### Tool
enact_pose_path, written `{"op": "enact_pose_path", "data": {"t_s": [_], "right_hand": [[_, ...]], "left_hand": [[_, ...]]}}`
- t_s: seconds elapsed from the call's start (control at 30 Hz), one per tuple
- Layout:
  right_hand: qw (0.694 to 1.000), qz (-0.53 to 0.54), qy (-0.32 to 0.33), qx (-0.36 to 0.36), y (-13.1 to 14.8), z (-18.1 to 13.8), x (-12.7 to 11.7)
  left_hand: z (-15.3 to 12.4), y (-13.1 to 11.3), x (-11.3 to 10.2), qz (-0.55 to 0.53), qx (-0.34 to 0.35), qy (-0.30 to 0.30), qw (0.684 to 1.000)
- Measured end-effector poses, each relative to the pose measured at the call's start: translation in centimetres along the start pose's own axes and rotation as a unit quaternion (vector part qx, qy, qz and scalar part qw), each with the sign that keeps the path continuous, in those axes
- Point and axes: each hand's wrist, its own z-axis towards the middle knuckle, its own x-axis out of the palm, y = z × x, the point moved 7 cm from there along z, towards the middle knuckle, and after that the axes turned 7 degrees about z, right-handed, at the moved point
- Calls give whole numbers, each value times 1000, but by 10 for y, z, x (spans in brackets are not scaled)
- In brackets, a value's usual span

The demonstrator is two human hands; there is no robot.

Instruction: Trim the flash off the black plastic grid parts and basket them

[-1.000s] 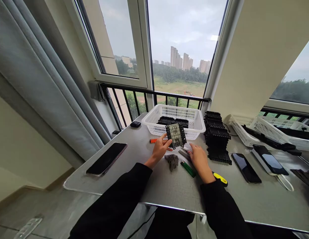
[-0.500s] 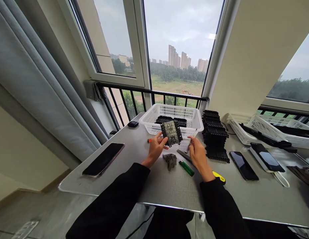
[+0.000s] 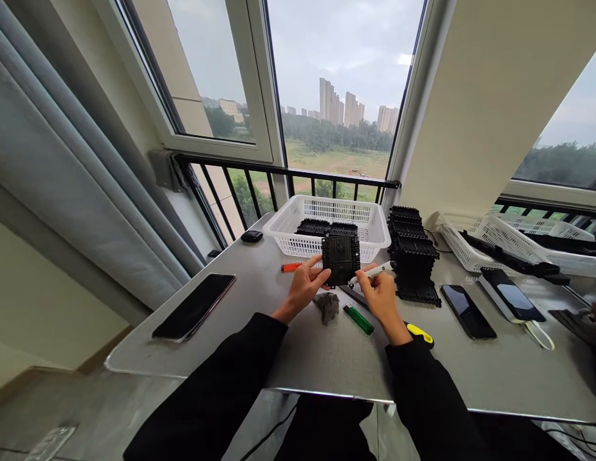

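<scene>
My left hand (image 3: 305, 285) is closed on the left edge of a square black plastic part (image 3: 340, 259) with toothed edges, held up in front of the white basket. In my closed right hand (image 3: 380, 298) lies a slim white pen-like tool (image 3: 381, 268) with a dark end; its other end meets the part's lower right corner. Below them on the table are a crumpled grey lump (image 3: 328, 307) and a green lighter (image 3: 358, 319). A knife with a yellow and black handle (image 3: 419, 333) lies partly hidden under my right hand.
Similar black parts lie in the white basket (image 3: 278, 224). A tall stack of them (image 3: 413, 256) stands to its right. An orange lighter (image 3: 290, 267), a tablet-like device (image 3: 194, 307) and phones (image 3: 468, 312) rest on the table. More baskets (image 3: 454, 240) sit far right, near another person's hand.
My left hand has turned the black part, so a darker face shows. My right hand now holds the white pen-like tool and has come to the part's corner.
</scene>
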Motion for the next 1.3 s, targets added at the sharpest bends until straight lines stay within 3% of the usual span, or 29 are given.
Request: {"op": "enact_pose_path", "data": {"t_s": [0.37, 0.63, 0.83, 1.03, 1.3], "right_hand": [[999, -43, 23, 8, -7, 1, 6], [998, 27, 36, 40, -18, 2, 7], [998, 36, -34, -25, 3, -1, -4], [998, -31, -22, -55, 13, -2, -2], [999, -8, -3, -34, 4, -1, 0]], "left_hand": [[1, 4, 5, -13, -4, 37, 999], [-1, 8, 7, -15, -12, 29, 999], [1, 8, 6, -10, -27, 35, 999], [1, 9, 6, -10, -25, 40, 999], [1, 10, 7, -19, -25, 48, 998]]}}
